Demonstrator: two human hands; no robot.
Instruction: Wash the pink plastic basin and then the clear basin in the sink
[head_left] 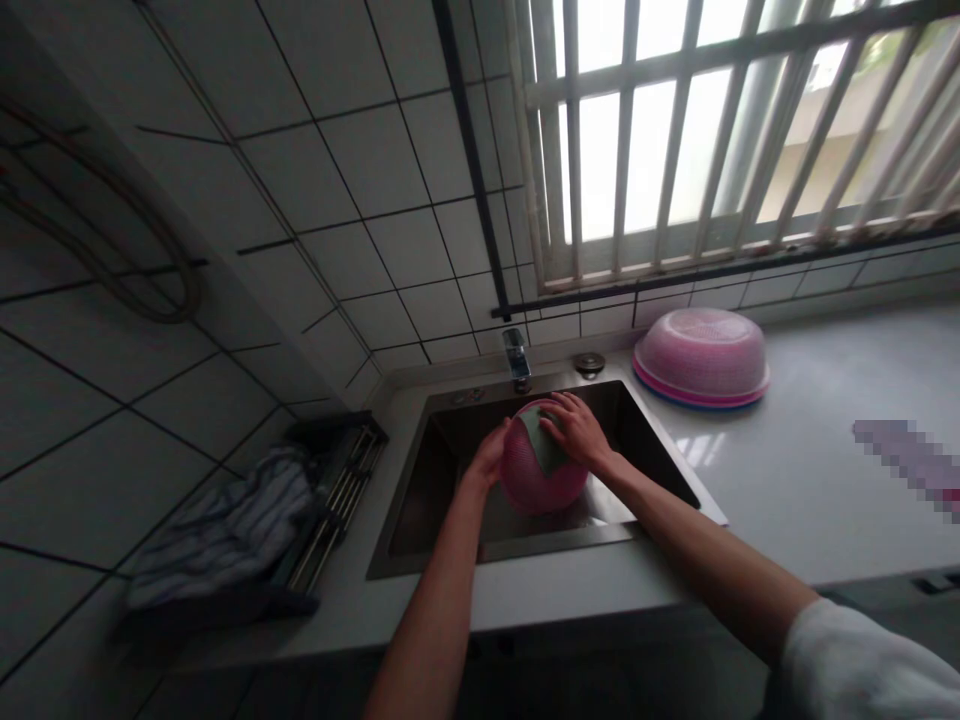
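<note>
A pink plastic colander point(534, 482) is held upside down over the steel sink point(450, 500). My left hand point(489, 456) grips its left rim. My right hand point(576, 426) presses a dark green scouring pad point(544, 444) flat against the colander's outer surface near the top. The faucet point(516, 356) stands just behind the colander at the sink's back edge.
An upturned pink basket on stacked basins point(702, 358) sits on the white counter point(810, 440) to the right. A dish rack with a striped cloth point(225, 525) lies left of the sink. A barred window is above; tiled walls surround.
</note>
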